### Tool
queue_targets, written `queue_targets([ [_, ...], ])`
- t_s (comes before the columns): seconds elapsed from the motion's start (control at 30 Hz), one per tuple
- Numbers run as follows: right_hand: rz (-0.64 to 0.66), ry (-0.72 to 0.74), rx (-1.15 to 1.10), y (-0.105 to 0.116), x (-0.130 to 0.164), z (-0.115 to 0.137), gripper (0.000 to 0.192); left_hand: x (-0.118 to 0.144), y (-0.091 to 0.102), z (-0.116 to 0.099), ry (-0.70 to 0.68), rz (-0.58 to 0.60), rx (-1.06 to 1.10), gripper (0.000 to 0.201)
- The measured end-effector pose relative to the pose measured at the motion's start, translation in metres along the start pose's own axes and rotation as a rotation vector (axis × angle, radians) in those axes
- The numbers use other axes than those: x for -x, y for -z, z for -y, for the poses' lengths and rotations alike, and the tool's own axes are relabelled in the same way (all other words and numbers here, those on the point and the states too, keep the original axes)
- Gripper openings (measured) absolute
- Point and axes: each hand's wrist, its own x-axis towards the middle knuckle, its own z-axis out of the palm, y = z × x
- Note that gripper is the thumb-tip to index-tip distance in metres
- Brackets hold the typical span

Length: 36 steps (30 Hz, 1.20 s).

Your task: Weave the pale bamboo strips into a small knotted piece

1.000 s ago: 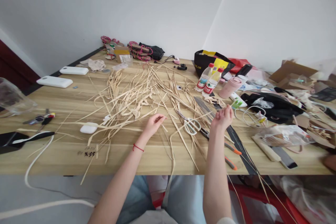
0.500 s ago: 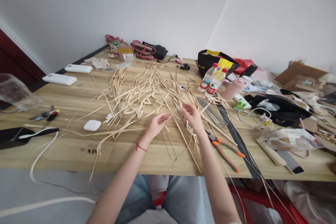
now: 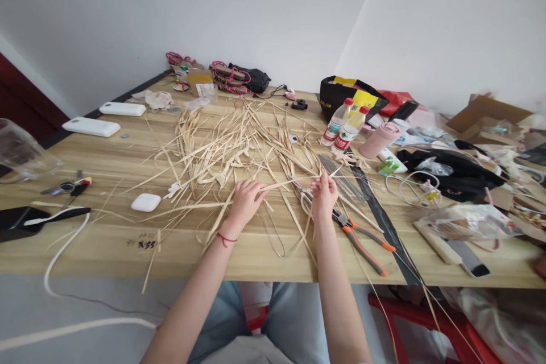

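Note:
A loose heap of pale dried straw strips [image 3: 222, 148] spreads over the wooden table [image 3: 106, 250]. My left hand [image 3: 244, 200], with a red string at the wrist, pinches one long straw strip [image 3: 284, 183] at its left end. My right hand [image 3: 323, 196] pinches the same strip further right, just above the table. The strip runs nearly level between the two hands. White-handled scissors [image 3: 306, 199] lie under my right hand, partly hidden. Orange-handled pliers [image 3: 362, 237] lie just right of it.
A white earbud case [image 3: 145, 202], two white power banks [image 3: 91, 126], a clear jug [image 3: 21, 153] and a black phone with white cable [image 3: 25, 219] sit left. Two bottles [image 3: 343, 125], a pink cup [image 3: 377, 140], a black bag [image 3: 345, 96], a dark ruler [image 3: 384, 216] and clutter fill the right.
My right hand came from the right side of the table to the middle and took hold of a straw strip. My left hand closed on the same strip; both hands drew slightly nearer me.

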Motion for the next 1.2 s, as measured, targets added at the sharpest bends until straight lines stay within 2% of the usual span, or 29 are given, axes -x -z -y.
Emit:
queue_targets([
  [0.1,-0.062,0.064,-0.093,0.006,-0.004,0.003,0.030,0.001,0.000,0.002,-0.013,0.008,-0.069,0.014],
  [0.27,-0.108,0.126,-0.115,0.012,-0.009,0.003,0.029,0.003,0.002,0.005,-0.032,0.011,-0.051,0.016],
  [0.43,-0.154,0.185,-0.126,0.022,-0.019,0.008,0.026,0.003,0.004,0.008,-0.033,-0.026,0.065,0.017],
  [0.53,-0.022,0.105,-0.033,0.016,-0.013,0.005,0.027,0.002,0.000,0.011,0.024,-0.059,0.164,0.021],
  [0.7,0.535,-0.201,0.286,-0.012,0.022,-0.016,0.033,0.003,-0.007,0.014,0.101,-0.067,0.263,0.028],
  [0.77,0.644,-0.223,0.327,-0.020,0.034,-0.023,0.028,0.004,-0.008,0.013,0.090,-0.038,0.273,0.027],
  [0.83,0.685,-0.205,0.354,-0.022,0.040,-0.028,0.022,0.005,-0.009,0.011,0.063,0.004,0.259,0.026],
  [0.97,0.654,-0.169,0.351,-0.019,0.040,-0.032,0.019,0.006,-0.009,0.006,0.055,0.056,0.263,0.025],
  [1.1,0.620,-0.171,0.328,-0.016,0.038,-0.033,0.017,0.005,-0.012,0.005,0.118,0.071,0.392,0.023],
  [1.2,0.623,-0.164,0.319,-0.017,0.038,-0.033,0.018,0.004,-0.013,0.006,0.101,0.047,0.435,0.021],
])
